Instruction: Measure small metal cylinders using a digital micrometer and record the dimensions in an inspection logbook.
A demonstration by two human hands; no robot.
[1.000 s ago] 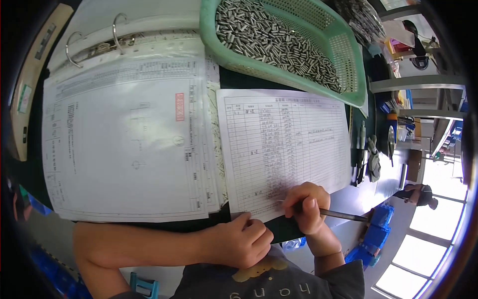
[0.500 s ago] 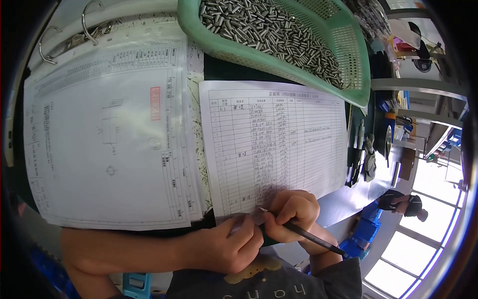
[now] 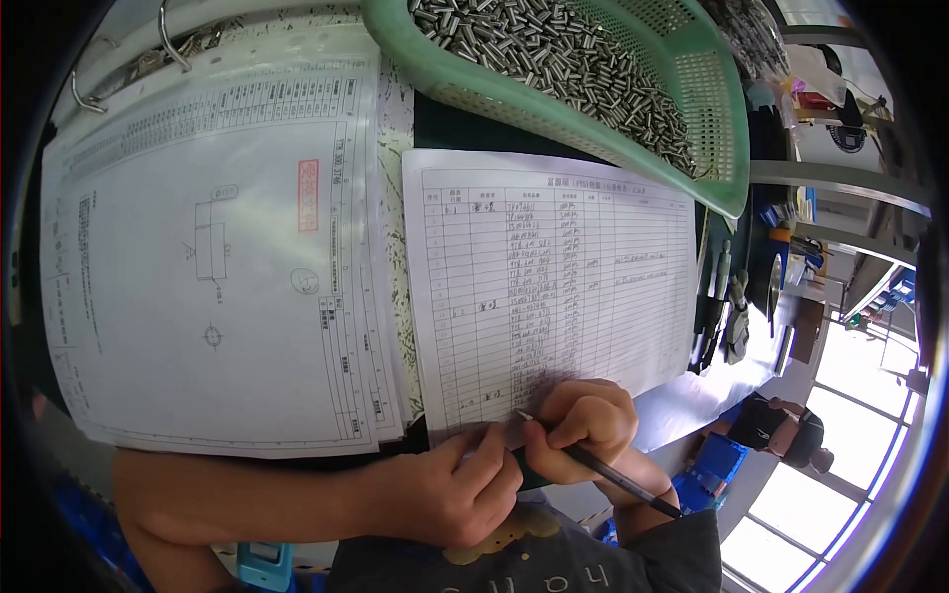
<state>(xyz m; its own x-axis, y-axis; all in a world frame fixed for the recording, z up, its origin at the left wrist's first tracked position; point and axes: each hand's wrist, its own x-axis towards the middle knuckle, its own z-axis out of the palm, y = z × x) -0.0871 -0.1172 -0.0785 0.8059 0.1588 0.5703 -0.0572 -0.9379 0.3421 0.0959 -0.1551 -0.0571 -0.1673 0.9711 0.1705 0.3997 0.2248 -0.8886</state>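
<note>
My right hand [image 3: 583, 427] is closed around a dark pen [image 3: 628, 481]. The pen's tip is on or just above the lower part of a printed form [image 3: 633, 346], whose rows carry handwriting. Beside it, my left hand [image 3: 465, 489] rests at the form's bottom edge with its fingers curled together. What those fingers pinch, if anything, is hard to make out. Left of the form lies an opened ring binder, its top page a technical drawing [image 3: 148, 296] with a red stamp.
A green perforated plastic basket [image 3: 554, 124] full of short metal pins [image 3: 554, 49] stands behind the form. Metal binder rings [image 3: 171, 40] rise at the far left. Pens and dark tools [image 3: 722, 306] lie to the right. A person [image 3: 781, 430] is farther off, near bright windows.
The view has shifted slightly, so the basket and papers sit a little differently. Both hands keep nearly the same pose, pen still held. The distant person has moved slightly.
</note>
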